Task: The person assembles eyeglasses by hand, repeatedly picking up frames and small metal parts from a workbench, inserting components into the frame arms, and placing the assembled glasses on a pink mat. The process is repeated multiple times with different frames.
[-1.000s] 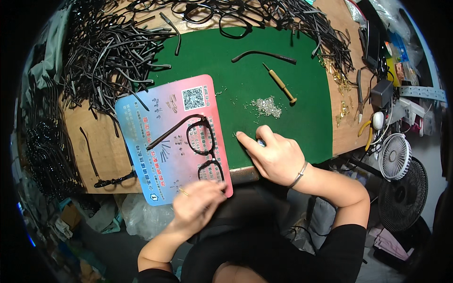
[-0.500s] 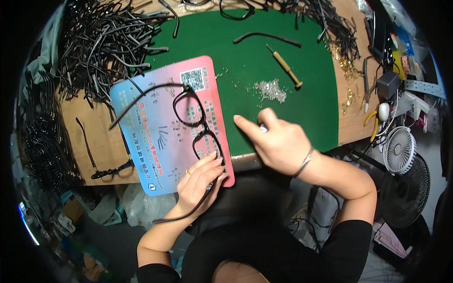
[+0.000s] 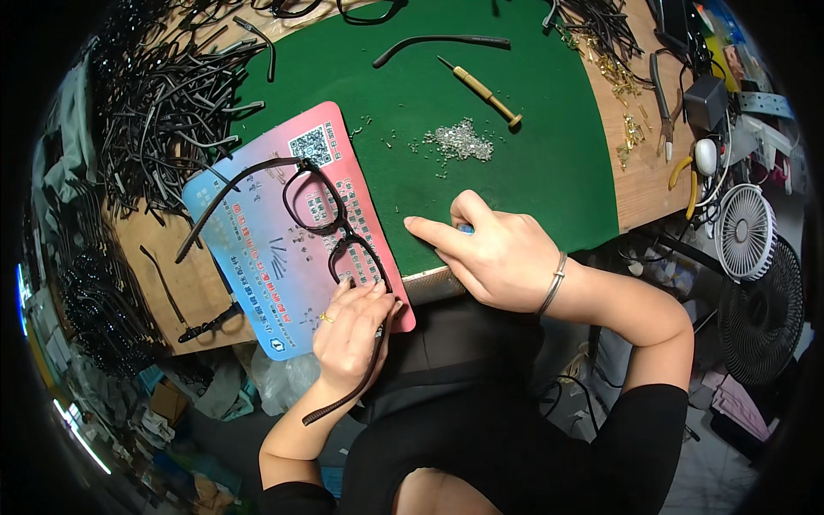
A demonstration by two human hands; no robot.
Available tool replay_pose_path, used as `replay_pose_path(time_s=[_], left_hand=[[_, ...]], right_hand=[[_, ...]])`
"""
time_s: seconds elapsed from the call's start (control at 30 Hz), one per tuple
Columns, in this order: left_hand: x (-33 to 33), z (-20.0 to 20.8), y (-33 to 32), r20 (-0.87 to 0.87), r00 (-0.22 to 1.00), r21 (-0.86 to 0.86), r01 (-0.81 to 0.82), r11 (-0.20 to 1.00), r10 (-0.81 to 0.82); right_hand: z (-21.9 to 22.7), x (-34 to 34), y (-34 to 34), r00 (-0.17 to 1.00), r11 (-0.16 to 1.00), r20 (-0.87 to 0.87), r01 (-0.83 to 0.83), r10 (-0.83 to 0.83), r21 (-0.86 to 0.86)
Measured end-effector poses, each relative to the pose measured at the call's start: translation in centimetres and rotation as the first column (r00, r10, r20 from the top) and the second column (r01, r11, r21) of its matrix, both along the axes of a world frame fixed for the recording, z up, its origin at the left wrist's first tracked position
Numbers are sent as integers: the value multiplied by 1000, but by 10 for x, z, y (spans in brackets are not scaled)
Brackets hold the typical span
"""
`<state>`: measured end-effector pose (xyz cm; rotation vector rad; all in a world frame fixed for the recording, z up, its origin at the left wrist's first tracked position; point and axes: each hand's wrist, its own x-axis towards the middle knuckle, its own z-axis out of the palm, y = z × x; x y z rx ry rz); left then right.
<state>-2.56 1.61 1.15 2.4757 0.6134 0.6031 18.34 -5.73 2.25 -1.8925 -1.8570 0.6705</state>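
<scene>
A pair of black eyeglasses [image 3: 345,225] lies across a pink and blue printed mat, its far temple spread out to the left. My left hand [image 3: 352,330] is closed on the near end of the frame, and the near temple runs down beside the wrist. My right hand [image 3: 502,257] rests at the green mat's front edge, index finger stretched to the surface close to a tiny speck. Its other fingers curl round something with a small blue part, mostly hidden. Beyond lie a heap of tiny silver screws [image 3: 463,141] and a brass-coloured screwdriver [image 3: 485,93].
Loose black temples [image 3: 172,129] pile up at the left, with one temple [image 3: 442,40] on the green mat [image 3: 549,163]. Another pair of glasses [image 3: 206,326] lies left of the printed mat [image 3: 257,283]. Pliers [image 3: 663,112], small gold parts [image 3: 633,133] and a white fan [image 3: 745,230] are at the right.
The view has shifted, so the bench items sit a little further left. My right index finger stays on the green mat, and my left hand keeps its hold on the eyeglasses.
</scene>
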Motion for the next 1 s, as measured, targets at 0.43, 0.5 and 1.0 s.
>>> replay_pose_path(time_s=[0.43, 0.5, 1.0], left_hand=[[-7, -17, 14, 71, 996, -13, 58, 998, -56], [-5, -18, 14, 78, 996, 4, 49, 999, -49], [-7, -22, 13, 110, 993, 15, 29, 999, -30]], right_hand=[[4, -5, -4, 930, 952, -224, -305, 293, -20], [-5, -10, 0, 937, 953, -187, -303, 296, -10], [-1, -13, 3, 944, 950, -105, -310, 312, 28]])
